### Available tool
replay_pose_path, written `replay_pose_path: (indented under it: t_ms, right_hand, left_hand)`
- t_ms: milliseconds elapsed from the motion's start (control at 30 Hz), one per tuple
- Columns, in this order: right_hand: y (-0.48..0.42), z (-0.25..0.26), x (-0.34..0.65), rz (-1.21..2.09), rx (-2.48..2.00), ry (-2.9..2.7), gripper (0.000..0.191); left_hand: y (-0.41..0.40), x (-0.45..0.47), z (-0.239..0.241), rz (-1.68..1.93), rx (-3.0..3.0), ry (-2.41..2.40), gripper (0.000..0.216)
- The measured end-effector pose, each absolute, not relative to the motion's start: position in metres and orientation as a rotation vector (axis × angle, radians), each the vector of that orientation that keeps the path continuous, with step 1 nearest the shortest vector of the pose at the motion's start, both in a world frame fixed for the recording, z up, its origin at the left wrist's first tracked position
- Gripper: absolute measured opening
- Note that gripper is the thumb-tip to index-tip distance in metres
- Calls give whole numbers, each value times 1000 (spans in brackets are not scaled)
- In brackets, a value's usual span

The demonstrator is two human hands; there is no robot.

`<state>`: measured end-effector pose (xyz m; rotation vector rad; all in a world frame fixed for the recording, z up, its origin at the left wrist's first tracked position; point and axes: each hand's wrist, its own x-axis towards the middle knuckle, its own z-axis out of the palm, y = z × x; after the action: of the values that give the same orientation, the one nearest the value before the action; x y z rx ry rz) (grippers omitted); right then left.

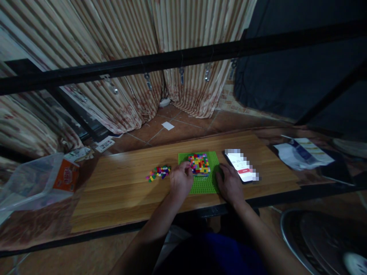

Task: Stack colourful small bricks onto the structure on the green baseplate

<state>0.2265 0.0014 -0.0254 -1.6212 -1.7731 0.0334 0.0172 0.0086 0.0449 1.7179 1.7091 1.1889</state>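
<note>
A green baseplate (202, 185) lies on a wooden table (126, 191), with a block of small multicoloured bricks (198, 163) built on its far half. My left hand (181, 180) rests at the plate's left edge, fingers curled with the tips at the left side of the brick block; anything pinched in them is hidden. My right hand (229, 184) lies on the plate's right edge, fingers bent and pressing down on it. A small pile of loose coloured bricks (158, 172) sits on the table left of my left hand.
A lit phone (242, 168) lies just right of the baseplate. Papers (301, 154) rest at the far right, a clear plastic bag with an orange label (43, 179) at the far left. A black bar (183, 57) crosses above. A fan guard (323, 240) is at lower right.
</note>
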Motion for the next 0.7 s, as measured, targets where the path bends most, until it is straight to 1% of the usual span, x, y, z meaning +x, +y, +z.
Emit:
replay_pose_path:
  t_ms: [300, 700]
  right_hand:
    - [1, -23, 225, 50, -1657, -1773, 34]
    - [0, -23, 224, 28, -1657, -1764, 36]
  left_hand:
    - [21, 16, 28, 1274, 1415, 1617, 19]
    - [27, 22, 33, 1294, 1268, 1596, 18]
